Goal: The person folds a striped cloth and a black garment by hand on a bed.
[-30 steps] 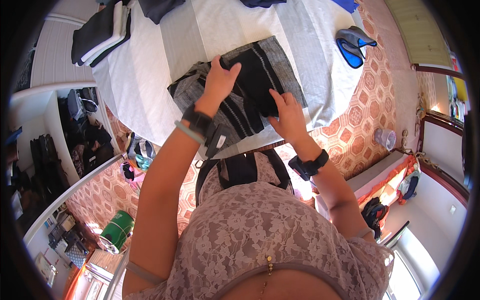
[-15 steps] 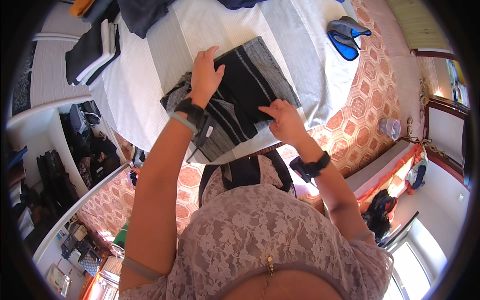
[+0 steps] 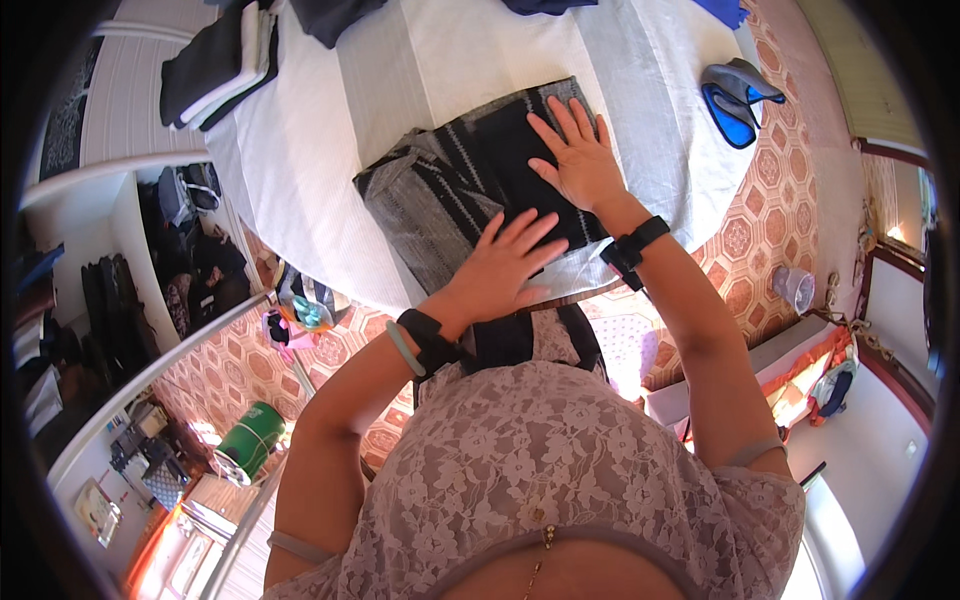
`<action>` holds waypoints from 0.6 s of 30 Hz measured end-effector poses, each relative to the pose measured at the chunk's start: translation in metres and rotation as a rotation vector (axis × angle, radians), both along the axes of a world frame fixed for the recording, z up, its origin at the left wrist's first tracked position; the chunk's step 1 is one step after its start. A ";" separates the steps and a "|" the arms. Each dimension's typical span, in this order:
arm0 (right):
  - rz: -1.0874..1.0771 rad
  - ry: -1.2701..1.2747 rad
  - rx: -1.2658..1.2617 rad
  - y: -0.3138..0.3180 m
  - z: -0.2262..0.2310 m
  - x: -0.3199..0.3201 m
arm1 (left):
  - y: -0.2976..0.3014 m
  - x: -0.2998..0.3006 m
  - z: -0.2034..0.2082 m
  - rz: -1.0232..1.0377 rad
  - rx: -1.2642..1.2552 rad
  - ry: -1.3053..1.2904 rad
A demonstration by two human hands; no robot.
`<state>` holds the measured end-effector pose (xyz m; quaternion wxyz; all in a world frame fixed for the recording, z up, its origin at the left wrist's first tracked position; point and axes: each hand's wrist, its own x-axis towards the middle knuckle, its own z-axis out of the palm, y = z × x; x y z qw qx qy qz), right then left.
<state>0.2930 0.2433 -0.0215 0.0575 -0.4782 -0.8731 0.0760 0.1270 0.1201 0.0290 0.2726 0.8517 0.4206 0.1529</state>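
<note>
A folded garment (image 3: 425,205), grey with black stripes and a black panel, lies flat on the pale striped cover in front of me. On its near edge rests my left hand (image 3: 505,262), palm down with the fingers spread. My right hand (image 3: 582,165) presses on the black panel at the garment's right side, its fingers stretched apart. Neither hand grips the cloth. What kind of garment it is I cannot tell from the fold.
The pale striped cover (image 3: 310,130) spreads under the garment. A stack of folded black and white clothes (image 3: 215,75) sits far left. A grey and blue cloth item (image 3: 735,100) lies near the right edge. On the floor stand a clear bin (image 3: 795,288) and a green cylinder (image 3: 250,440).
My left hand has come from the garment's far left down to its near edge. My right hand has moved away from me and opened flat over the panel, from a pointed-finger pose.
</note>
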 end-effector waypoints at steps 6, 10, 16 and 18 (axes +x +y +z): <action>0.050 0.416 -0.023 -0.031 0.050 -0.019 | -0.026 -0.092 -0.017 0.934 -0.024 -0.187; 0.277 0.439 -0.309 -0.087 0.054 -0.049 | -0.058 -0.136 -0.042 1.290 -0.724 -0.691; 0.337 0.335 -0.466 -0.113 0.037 -0.054 | -0.044 -0.111 -0.033 1.199 -1.001 -0.804; 0.332 0.343 -0.487 -0.116 0.036 -0.057 | -0.042 -0.109 -0.038 1.144 -0.922 -0.748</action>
